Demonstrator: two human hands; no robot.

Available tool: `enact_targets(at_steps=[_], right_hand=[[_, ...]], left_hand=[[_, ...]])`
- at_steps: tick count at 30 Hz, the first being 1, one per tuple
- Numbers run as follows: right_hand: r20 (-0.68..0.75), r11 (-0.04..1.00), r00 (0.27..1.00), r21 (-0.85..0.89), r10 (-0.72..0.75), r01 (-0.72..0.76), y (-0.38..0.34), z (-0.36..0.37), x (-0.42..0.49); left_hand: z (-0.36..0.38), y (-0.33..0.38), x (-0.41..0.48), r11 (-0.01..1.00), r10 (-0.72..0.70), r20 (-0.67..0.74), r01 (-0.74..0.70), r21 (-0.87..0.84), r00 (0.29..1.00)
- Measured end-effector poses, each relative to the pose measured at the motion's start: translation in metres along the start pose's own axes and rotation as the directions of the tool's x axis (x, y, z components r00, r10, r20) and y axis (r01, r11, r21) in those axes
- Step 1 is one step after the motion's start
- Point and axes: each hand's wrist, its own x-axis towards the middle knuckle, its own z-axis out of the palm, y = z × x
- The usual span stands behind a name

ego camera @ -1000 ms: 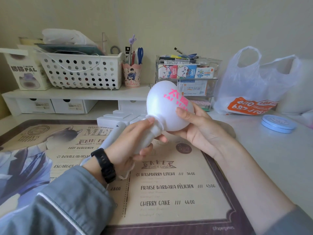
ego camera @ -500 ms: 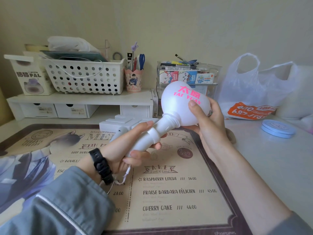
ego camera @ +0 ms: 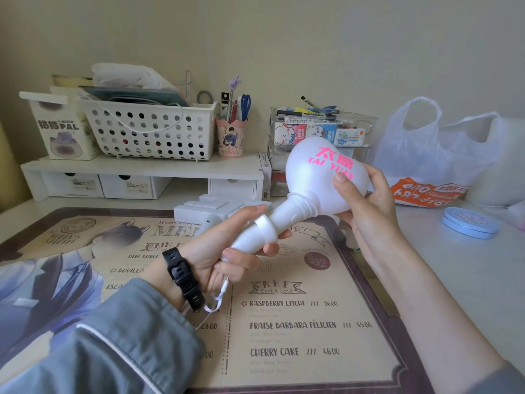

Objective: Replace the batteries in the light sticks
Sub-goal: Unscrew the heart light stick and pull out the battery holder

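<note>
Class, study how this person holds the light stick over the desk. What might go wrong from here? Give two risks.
1. The left hand grips the handle and the right hand holds the bulb in mid-air; if they part suddenly, a piece may drop onto the mat.
2. The strap dangles loose below the left hand and may snag.

Light stick: L hand on handle, R hand prob. round globe.

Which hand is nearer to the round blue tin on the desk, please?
Right. The right hand, holding the bulb of the light stick, is left of the blue tin; the left hand, on the handle, is farther left.
</note>
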Motion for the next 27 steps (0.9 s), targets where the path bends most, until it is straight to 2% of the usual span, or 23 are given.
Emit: enact_targets(at_steps=[3,5,6,7,8,10,11,12,13,14,15,16,18,21,24,26,27], right_hand=[[-0.015,0.995,1.000,0.101,0.009,-0.007,-0.006,-0.001,0.003],[-0.104,0.965,0.995,0.263,0.010,0.018,-0.011,-0.012,0.008],[-0.166,0.959,0.986,0.282,0.006,0.041,-0.012,-0.018,0.010],[-0.229,0.970,0.973,0.237,0.008,0.048,-0.010,-0.023,0.011],[-0.289,0.991,0.957,0.129,0.006,0.033,-0.005,-0.023,0.011],[-0.339,0.972,0.935,-0.233,-0.103,0.022,0.007,-0.012,0.007],[-0.284,0.895,0.927,-0.435,-0.243,0.101,0.013,-0.005,0.004],[-0.155,0.753,0.906,-0.620,-0.395,0.222,0.020,0.002,0.003],[0.015,0.556,0.862,-0.758,-0.507,0.341,0.027,0.008,0.002],[0.186,0.340,0.814,-0.841,-0.550,0.422,0.034,0.014,0.003],[0.324,0.144,0.784,-0.876,-0.529,0.460,0.040,0.019,0.003],[0.413,-0.006,0.774,-0.884,-0.481,0.468,0.046,0.023,0.003],[0.486,-0.178,0.789,-0.873,-0.376,0.453,0.060,0.029,0.004],[0.511,-0.231,0.821,-0.857,-0.257,0.461,0.063,0.036,0.008],[0.499,-0.179,0.861,-0.860,-0.101,0.478,0.066,0.033,0.011],[0.506,-0.161,0.859,-0.857,-0.081,0.490,0.072,0.026,0.013],[0.510,-0.150,0.852,-0.857,-0.118,0.493,0.071,0.024,0.012]], left_hand=[[-0.008,0.000,-0.002,0.992,-0.017,0.156,0.036,-0.121,0.988],[-0.017,0.003,-0.008,0.968,0.026,0.265,0.041,-0.247,0.964],[-0.020,0.005,-0.012,0.959,0.063,0.266,0.015,-0.283,0.962],[-0.020,0.007,-0.014,0.958,0.102,0.214,-0.038,-0.285,0.971],[-0.018,0.010,-0.014,0.959,0.152,0.102,-0.122,-0.255,0.983],[-0.012,0.010,-0.011,0.947,0.263,-0.206,-0.293,-0.129,0.942],[-0.009,0.008,-0.008,0.936,0.308,-0.316,-0.346,-0.067,0.897],[-0.007,0.006,-0.005,0.926,0.339,-0.380,-0.376,-0.027,0.861],[-0.006,0.005,-0.002,0.919,0.355,-0.418,-0.393,-0.005,0.836],[-0.005,0.004,-0.001,0.914,0.368,-0.440,-0.405,0.011,0.819],[-0.004,0.004,-0.001,0.910,0.381,-0.454,-0.415,0.028,0.805],[-0.003,0.005,-0.001,0.905,0.393,-0.463,-0.424,0.040,0.795],[-0.002,0.007,-0.003,0.895,0.415,-0.467,-0.442,0.057,0.781],[-0.004,0.008,-0.003,0.892,0.426,-0.471,-0.446,0.075,0.772],[-0.005,0.006,-0.003,0.891,0.429,-0.492,-0.445,0.092,0.758],[-0.005,0.006,0.000,0.891,0.435,-0.507,-0.437,0.123,0.744],[-0.006,0.005,0.001,0.891,0.440,-0.516,-0.428,0.150,0.735]])
